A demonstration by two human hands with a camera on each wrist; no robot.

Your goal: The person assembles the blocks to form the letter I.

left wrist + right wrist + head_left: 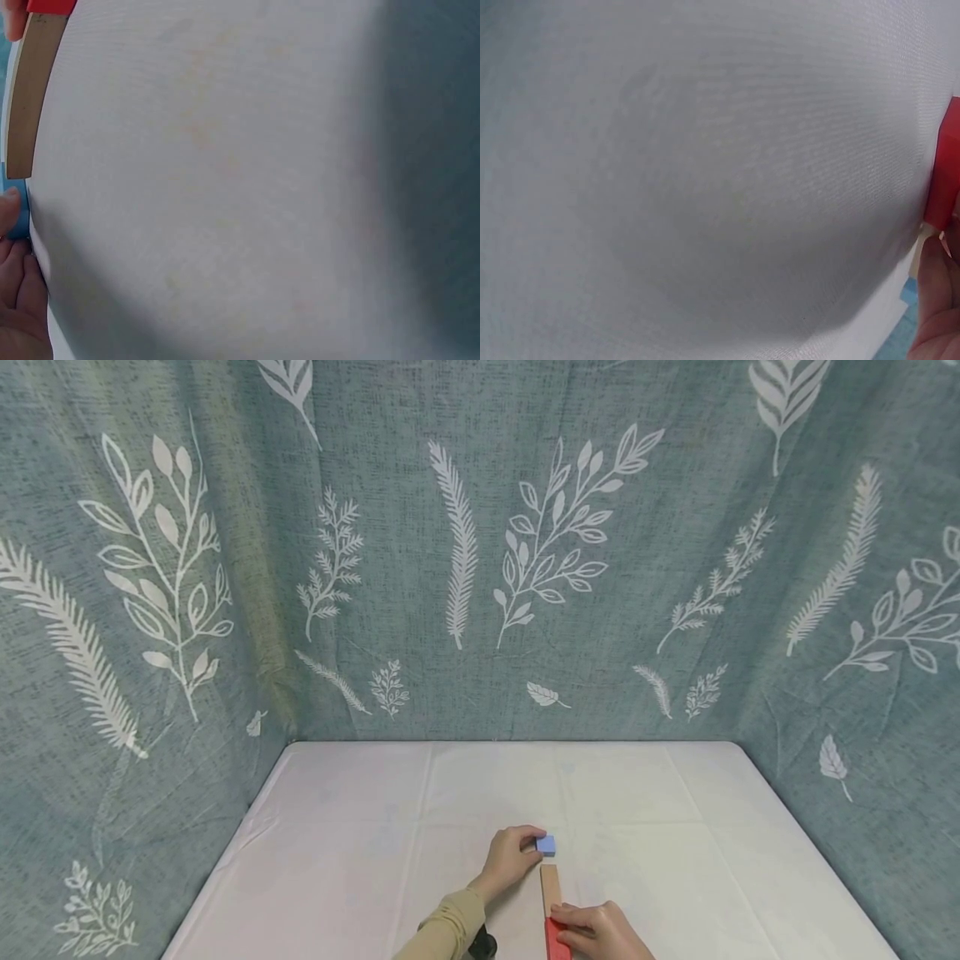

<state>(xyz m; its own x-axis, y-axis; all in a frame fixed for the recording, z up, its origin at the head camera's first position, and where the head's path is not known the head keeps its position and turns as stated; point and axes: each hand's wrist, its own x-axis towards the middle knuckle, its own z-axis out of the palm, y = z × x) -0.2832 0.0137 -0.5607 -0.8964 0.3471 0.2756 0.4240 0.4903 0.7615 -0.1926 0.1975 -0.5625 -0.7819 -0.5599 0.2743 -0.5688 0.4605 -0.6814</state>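
In the head view a small blue block [550, 845] lies on the white table, with my left hand [512, 856] pinching it between thumb and fingers. Just nearer to me is a plain wooden block [551, 889], long and narrow. A red block [556, 937] continues the line from its near end, cut off by the bottom edge. My right hand [603, 931] grips the red block around where it meets the wooden one. The left wrist view has the blue block [16, 214] under the left fingers, close beyond the wooden block's end [34, 97].
The white tablecloth [360, 827] shows fold creases. Green-blue curtains [405, 568] with white leaf prints hang behind the table and at both sides. A black object [483, 943] sits by the left sleeve [450, 922] at the bottom of the head view.
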